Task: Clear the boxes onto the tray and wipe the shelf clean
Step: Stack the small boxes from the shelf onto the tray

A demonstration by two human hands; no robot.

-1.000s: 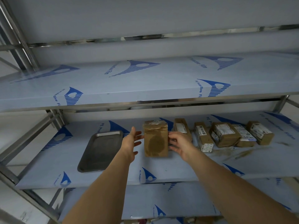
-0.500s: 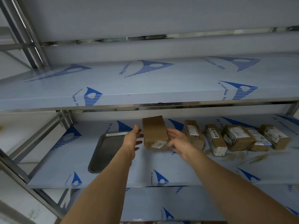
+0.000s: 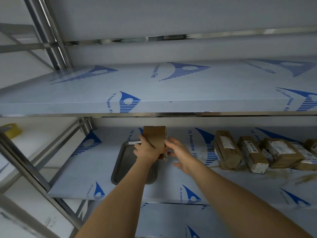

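Note:
A brown cardboard box (image 3: 155, 137) is held upright above the metal tray (image 3: 122, 162) on the middle shelf (image 3: 89, 169). My left hand (image 3: 146, 151) grips the box's lower left side, fingers wrapped round it. To the right of the box is my right hand (image 3: 180, 154), fingers spread and relaxed, its fingertips close to the box's right edge. Several more brown boxes (image 3: 226, 150) with white labels lie in a row on the shelf to the right. My left forearm hides part of the tray.
Brown dirt smears (image 3: 301, 177) mark the shelf in front of the boxes. An upper shelf (image 3: 154, 90) overhangs close above. Steel frame posts (image 3: 24, 162) stand at the left, with a yellow tape roll (image 3: 12, 130) beyond them.
The box has moved left from the shelf to above the tray. My left hand has taken hold of it, and my right hand has opened away from it.

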